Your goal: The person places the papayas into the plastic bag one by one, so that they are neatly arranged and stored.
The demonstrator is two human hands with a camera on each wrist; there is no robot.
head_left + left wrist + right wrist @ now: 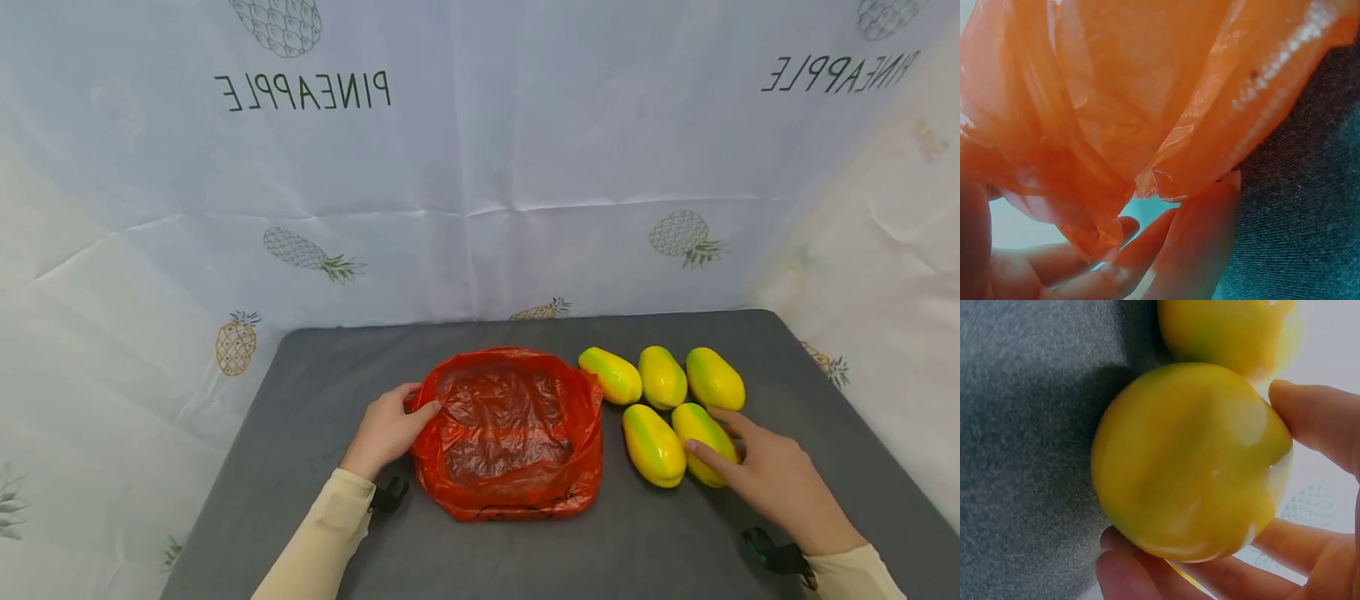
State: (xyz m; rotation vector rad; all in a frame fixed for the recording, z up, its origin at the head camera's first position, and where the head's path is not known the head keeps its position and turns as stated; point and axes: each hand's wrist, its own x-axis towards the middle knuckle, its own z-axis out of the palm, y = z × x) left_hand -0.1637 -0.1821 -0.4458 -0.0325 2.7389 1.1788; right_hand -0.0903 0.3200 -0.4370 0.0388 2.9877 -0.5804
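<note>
A red plastic bag (506, 433) lies spread on the table with its mouth open upward. The left hand (390, 427) pinches the bag's left rim between thumb and fingers; in the left wrist view the thin film (1116, 94) bunches at the fingers (1194, 244). Several yellow-green papaya-like fruits lie right of the bag in two rows. The right hand (780, 479) has its thumb and fingers around the front-row right fruit (701, 437). In the right wrist view the fingers (1319, 422) touch both sides of that fruit (1191, 462).
The front-row left fruit (654, 446) lies beside the gripped one. Behind are three more fruits (610, 375), the leftmost touching the bag's edge. A grey cloth covers the table (330, 358). A pineapple-print curtain (480, 167) hangs behind and at both sides.
</note>
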